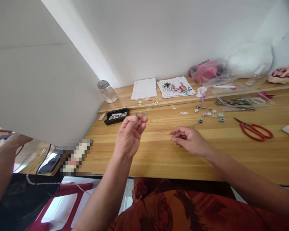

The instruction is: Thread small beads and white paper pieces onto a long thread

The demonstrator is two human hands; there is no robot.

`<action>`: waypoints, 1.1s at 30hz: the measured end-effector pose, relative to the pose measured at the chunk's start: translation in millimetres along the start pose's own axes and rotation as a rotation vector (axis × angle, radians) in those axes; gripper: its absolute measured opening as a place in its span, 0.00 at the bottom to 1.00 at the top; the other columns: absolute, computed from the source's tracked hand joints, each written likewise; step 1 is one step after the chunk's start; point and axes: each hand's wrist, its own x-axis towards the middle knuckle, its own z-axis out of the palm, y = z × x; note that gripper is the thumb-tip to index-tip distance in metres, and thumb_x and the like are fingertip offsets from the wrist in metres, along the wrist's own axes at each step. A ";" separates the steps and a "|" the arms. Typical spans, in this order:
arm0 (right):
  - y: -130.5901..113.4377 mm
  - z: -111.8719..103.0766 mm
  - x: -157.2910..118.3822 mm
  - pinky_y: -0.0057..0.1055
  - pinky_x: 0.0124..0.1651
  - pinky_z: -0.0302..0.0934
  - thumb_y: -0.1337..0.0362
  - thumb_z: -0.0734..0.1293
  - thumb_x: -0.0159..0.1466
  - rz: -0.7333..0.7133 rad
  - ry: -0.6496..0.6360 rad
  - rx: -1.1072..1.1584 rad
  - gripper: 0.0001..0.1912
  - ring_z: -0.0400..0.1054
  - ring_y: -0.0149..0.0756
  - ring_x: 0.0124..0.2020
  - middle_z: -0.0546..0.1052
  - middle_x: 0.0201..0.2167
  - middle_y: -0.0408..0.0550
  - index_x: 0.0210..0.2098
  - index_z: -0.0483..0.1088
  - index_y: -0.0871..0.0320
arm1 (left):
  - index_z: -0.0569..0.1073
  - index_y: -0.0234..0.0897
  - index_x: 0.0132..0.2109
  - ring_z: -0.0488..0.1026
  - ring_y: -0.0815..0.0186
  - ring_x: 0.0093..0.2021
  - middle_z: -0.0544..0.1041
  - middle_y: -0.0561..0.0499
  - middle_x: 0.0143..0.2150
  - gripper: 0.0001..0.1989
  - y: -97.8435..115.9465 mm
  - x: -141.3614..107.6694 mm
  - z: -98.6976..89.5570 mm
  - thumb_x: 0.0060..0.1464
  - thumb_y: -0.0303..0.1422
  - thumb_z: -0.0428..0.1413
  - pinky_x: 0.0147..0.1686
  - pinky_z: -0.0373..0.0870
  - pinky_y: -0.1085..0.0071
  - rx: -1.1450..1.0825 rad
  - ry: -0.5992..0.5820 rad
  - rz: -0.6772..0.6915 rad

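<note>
One wooden table (156, 165) carries a paper stack (180, 81) at its back and lies beneath my raised left hand (130, 134), pinching with thumb and fingertips, and right hand (189, 139), pinching likewise with its other fingers curled. Coloured flower-like pieces (182, 89) on the stack appear already made up, while slender white bits (184, 113) before it lie loose, seemingly unused. Thin thread (159, 130) runs nearly straight between my two pinches, and a small bluish piece (136, 115) stands at my left fingertips, by my judgement not yet complete.

The thread (159, 130) is tinted brown, the scissor handles (242, 128) red, the case (117, 120) black. The basket (281, 76) is checked pink and cream; the garment (163, 208) is patterned in red and orange.
</note>
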 end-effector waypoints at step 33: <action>-86.7 -23.4 -14.8 0.35 0.39 0.73 0.66 0.66 0.62 -0.202 0.041 0.134 0.19 0.70 0.48 0.56 0.70 0.59 0.50 0.53 0.68 0.48 | 0.70 0.30 0.36 0.81 0.64 0.37 0.66 0.39 0.63 0.16 -42.7 -2.8 26.8 0.50 0.39 0.65 0.45 0.78 0.62 0.227 -0.269 -0.167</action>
